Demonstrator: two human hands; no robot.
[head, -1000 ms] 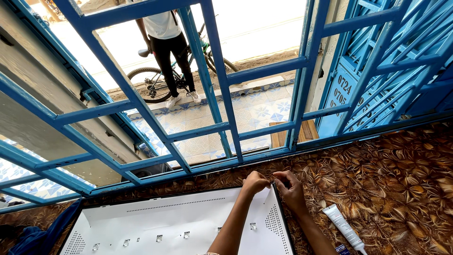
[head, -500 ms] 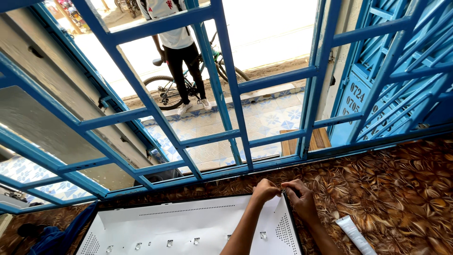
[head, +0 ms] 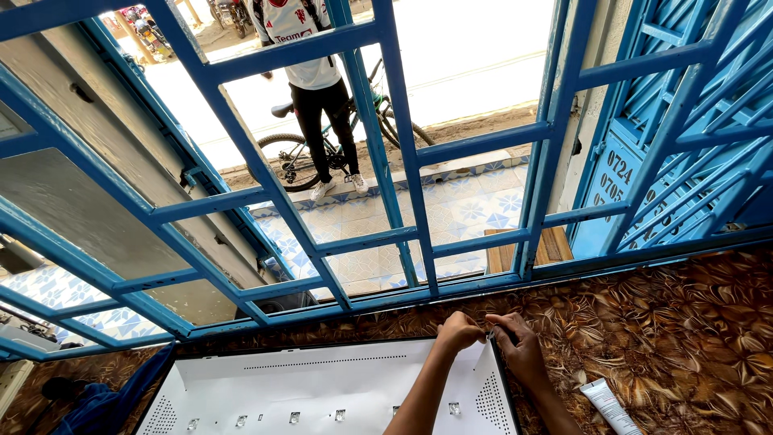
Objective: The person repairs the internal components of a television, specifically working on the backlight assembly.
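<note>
Left hand: your left hand [head: 457,330] is curling its fingers together at the top right corner of the white panel [head: 322,387], pinching something too small to make out.
Right hand: your right hand [head: 519,346] is closing on that same corner, fingertips nearly touching the left ones; you cannot tell what, if anything, they are clamping.
Panel: it is lying flat on the brown leaf-patterned covering [head: 684,338], just beside the blue window grille [head: 403,161].
Risk: you are probably working a small part at the panel's edge; a slip could be dropping it into the busy pattern, or flexing the thin corner.
Nearby: a white tube [head: 608,405] is lying to your right, a blue cloth [head: 113,399] at the left.
Room: bright daylight is coming through the grille; outside, a person [head: 318,89] is standing by a bicycle [head: 338,141] on tiled pavement.
</note>
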